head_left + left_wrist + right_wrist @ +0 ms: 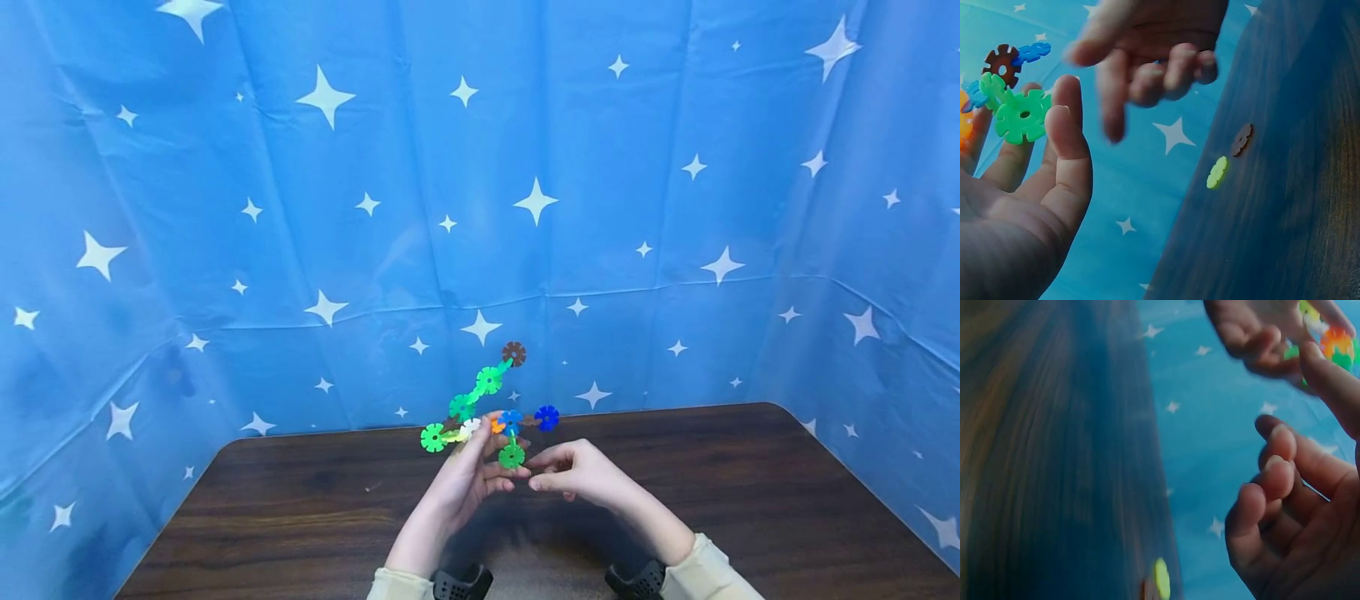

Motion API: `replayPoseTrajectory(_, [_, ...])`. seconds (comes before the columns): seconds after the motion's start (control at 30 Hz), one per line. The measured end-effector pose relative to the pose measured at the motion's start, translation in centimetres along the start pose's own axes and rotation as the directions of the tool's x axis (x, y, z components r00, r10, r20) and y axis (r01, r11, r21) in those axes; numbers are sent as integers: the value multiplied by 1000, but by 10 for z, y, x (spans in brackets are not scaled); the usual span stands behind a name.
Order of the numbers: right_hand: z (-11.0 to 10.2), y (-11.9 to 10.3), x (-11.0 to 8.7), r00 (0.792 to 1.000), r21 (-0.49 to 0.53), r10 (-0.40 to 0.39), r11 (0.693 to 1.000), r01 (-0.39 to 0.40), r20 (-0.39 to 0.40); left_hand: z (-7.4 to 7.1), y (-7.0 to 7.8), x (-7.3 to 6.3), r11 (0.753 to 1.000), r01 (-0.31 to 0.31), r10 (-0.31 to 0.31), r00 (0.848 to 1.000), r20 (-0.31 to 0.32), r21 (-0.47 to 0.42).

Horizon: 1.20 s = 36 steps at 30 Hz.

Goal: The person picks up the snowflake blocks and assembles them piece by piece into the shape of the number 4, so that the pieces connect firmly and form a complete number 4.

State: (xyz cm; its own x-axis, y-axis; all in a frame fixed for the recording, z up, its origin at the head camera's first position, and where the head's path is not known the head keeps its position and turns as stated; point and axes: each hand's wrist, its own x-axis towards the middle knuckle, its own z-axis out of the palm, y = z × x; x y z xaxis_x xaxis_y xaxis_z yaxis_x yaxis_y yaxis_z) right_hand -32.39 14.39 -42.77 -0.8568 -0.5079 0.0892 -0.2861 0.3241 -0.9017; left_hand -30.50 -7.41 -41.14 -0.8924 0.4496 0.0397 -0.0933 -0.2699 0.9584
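My left hand (pixel 467 483) holds up a branching chain of notched plastic snowflake discs above the table. One arm of the chain rises through a green disc (pixel 489 381) to a brown disc (pixel 513 354). Other parts end in a dark blue disc (pixel 547 418), a lower green disc (pixel 512 456) and a left green disc (pixel 432 437). Fingers hide some of the joints. Just right of the lower green disc is my right hand (pixel 588 475), its fingers loosely bent. Nothing shows between its fingertips in the right wrist view.
On the dark wooden table (pixel 300 517) lie a loose brown disc (pixel 1242 139) and a yellow disc (pixel 1217 172), near its far edge. A blue curtain (pixel 420 167) with white stars hangs behind and along both sides.
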Motion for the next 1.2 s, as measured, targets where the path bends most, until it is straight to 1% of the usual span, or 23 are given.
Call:
replayPoseTrajectory(0.1, [-13,9,-4,999,-55,4,998,-1,44,0,0,0,1000,-4,4,1000,-6,-4])
replayPoseTrajectory(0.17, [-21,15,-4,999,-81,17,997,-14,41,-1,1,-1,1000,-8,8,1000,-2,-5])
replayPoseTrajectory(0.3, [-31,33,1,998,-121,54,991,-58,-32,-3,2,-2,1000,-3,3,1000,0,9])
replayPoseTrajectory(0.47, [-38,56,8,988,-172,91,979,-112,-124,-4,3,-3,999,18,-18,1000,-6,43])
replayPoseTrajectory(0.63, [-41,72,11,981,-262,100,955,-142,-167,-2,2,-2,998,27,-27,1000,2,57])
replayPoseTrajectory(0.77, [-39,73,12,980,-324,102,933,-154,-172,-1,1,-1,998,23,-24,1000,19,65])
replayPoseTrajectory(0.93, [-36,70,12,976,-381,109,908,-175,-190,-1,1,-1,998,21,-23,999,28,65])
replayPoseTrajectory(1.07, [-34,67,13,975,-401,108,898,-180,-196,0,1,-2,998,20,-21,999,25,56])
replayPoseTrajectory(1.2, [-34,67,14,975,-403,114,896,-183,-190,1,2,-1,999,13,-14,1000,28,48])
